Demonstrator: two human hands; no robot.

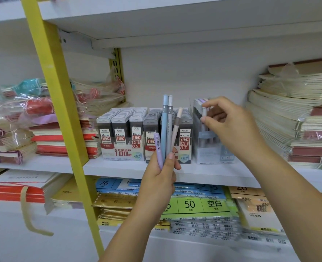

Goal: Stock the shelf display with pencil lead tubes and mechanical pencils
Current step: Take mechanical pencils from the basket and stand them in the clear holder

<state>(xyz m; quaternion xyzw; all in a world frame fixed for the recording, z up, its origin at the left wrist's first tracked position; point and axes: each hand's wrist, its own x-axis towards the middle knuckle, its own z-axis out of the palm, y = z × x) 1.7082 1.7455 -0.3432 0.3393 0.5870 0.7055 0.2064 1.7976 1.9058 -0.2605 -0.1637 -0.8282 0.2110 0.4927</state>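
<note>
Left hand grips a fan of four mechanical pencils (lilac, blue, grey, beige), upright in front of the shelf. Right hand pinches the cap of a fifth pencil between thumb and forefinger, at the top of the clear pencil box. Behind, two lead tube trays look full: three 0.5 rows, at least two 0.7 rows showing. Judgement: leads stocked, four pencils left to slot.
</note>
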